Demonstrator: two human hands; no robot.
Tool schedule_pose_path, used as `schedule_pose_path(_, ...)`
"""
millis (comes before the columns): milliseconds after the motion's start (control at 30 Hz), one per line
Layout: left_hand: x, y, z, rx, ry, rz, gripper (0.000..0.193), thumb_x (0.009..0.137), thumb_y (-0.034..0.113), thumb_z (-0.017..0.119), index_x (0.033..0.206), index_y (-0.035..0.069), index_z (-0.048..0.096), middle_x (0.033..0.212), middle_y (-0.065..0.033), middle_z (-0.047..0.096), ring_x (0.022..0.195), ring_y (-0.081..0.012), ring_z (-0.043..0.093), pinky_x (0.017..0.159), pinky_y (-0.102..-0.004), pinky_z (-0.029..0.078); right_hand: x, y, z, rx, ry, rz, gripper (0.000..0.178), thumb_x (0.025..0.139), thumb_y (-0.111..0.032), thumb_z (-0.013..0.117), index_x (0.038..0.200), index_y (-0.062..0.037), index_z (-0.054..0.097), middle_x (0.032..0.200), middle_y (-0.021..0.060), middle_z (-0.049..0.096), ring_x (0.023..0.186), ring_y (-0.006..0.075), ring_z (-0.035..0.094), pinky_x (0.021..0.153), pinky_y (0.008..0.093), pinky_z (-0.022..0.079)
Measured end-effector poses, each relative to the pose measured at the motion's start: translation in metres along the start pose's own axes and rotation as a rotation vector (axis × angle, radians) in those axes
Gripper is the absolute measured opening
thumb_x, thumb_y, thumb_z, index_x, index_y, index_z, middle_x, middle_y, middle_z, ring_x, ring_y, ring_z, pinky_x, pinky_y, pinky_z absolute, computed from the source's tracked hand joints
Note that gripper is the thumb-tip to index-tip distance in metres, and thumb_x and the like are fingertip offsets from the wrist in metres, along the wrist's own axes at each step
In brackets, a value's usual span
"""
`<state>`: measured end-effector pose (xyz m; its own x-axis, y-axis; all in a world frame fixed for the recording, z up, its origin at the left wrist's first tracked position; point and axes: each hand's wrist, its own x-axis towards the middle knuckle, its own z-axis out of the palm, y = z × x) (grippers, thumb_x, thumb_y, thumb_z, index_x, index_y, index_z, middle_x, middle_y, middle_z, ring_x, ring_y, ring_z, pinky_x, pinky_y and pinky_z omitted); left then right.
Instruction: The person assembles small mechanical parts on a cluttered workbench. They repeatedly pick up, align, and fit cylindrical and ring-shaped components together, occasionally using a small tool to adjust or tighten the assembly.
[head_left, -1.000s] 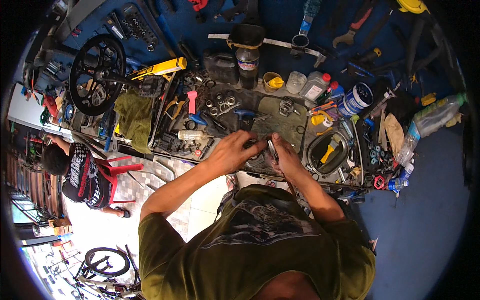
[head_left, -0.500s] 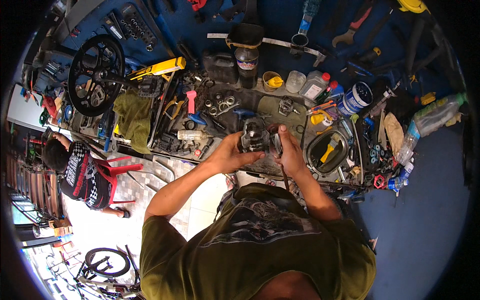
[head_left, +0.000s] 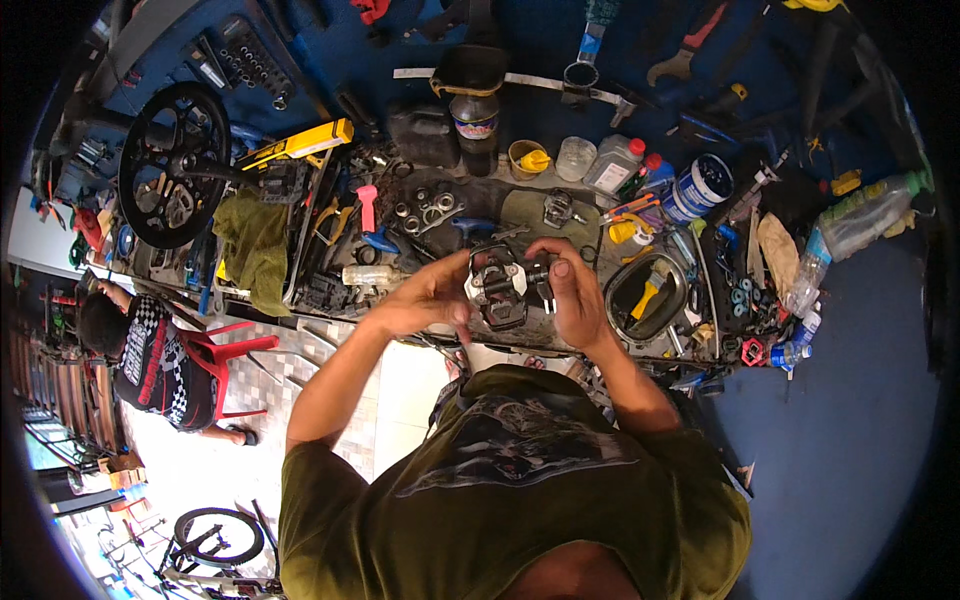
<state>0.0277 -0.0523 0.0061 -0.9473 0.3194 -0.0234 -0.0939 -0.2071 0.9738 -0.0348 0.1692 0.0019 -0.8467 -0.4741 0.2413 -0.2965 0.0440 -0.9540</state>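
Note:
A black and silver bike pedal is held between my hands above the near edge of the workbench. My left hand grips its left side, with the thumb low and the fingertips partly hidden behind the pedal. At the axle end, my right hand has its thumb and fingers closed round the pedal. A second metal pedal lies beyond on a dark mat. Just right of my right hand stands an oval black tray with a yellow-handled brush in it.
Bearing rings and cups, a pink-handled tool and a clear bottle lie on the bench. A crankset and green rag are at left. Another person sits on a red chair.
The pedal has turned in my hands, so its silver mechanism now faces up. My left hand has shifted slightly left, its thumb off the pedal's near edge. The view has moved slightly.

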Motion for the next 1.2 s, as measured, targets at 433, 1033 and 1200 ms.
schedule_pose_path(433, 0.008, -0.023, -0.002, 1.466, 0.116, 0.608, 0.043, 0.070, 0.002, 0.074, 0.110, 0.007, 0.061, 0.115, -0.0105, 0.056, 0.103, -0.0372, 0.058, 0.076, -0.0383, 0.053, -0.006, 0.025, 0.012, 0.518, -0.161, 0.782, 0.046, 0.101, -0.050, 0.032, 0.112, -0.0111, 0.053, 0.063, -0.0028, 0.042, 0.055, 0.0050, 0.039, 0.049, 0.0227, 0.030)
schedule_pose_path(1033, 0.006, -0.022, 0.002, 1.328, 0.082, 0.499, 0.053, 0.068, -0.001, 0.073, 0.117, 0.010, 0.055, 0.108, -0.0095, 0.057, 0.091, -0.0264, 0.060, 0.068, -0.0347, 0.053, -0.007, 0.041, 0.014, 0.634, -0.055, 0.822, 0.045, 0.098, -0.055, 0.039, 0.111, -0.0142, 0.054, 0.060, -0.0014, 0.040, 0.043, 0.0060, 0.032, 0.041, 0.0233, 0.027)
schedule_pose_path(1200, 0.010, -0.035, -0.011, 0.893, 0.065, 0.481, 0.070, 0.067, -0.001, 0.071, 0.131, 0.013, 0.046, 0.116, -0.0134, 0.053, 0.090, -0.0305, 0.063, 0.062, -0.0330, 0.056, -0.004, 0.044, 0.014, 0.327, 0.005, 0.499, 0.048, 0.099, -0.054, 0.038, 0.113, -0.0116, 0.055, 0.061, -0.0013, 0.041, 0.049, 0.0059, 0.033, 0.046, 0.0235, 0.029)
